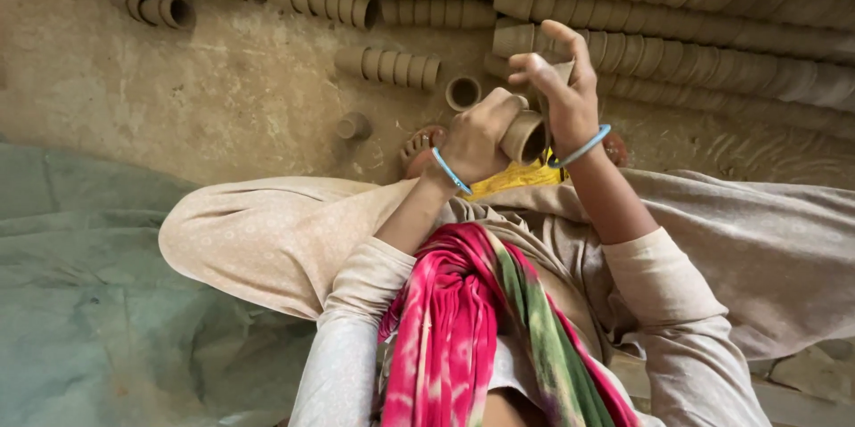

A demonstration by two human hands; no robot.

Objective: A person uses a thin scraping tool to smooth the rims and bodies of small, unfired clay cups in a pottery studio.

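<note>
A small brown clay cup [523, 137] is held in front of me above my lap, its mouth turned down toward me. My left hand [476, 138] wraps around the cup's side and grips it. My right hand [561, 89] rests against the cup's far side, fingers partly spread and raised. Each wrist wears a blue bangle. A yellow cloth [517, 179] lies on my lap just under the cup.
Long rows of nested clay cups [677, 13] lie on the earthen floor ahead. A short row [388, 66] and single cups [463, 92] [354, 126] sit closer. My toes [420, 146] show below them. A grey-green tarp [80, 284] covers the ground at left.
</note>
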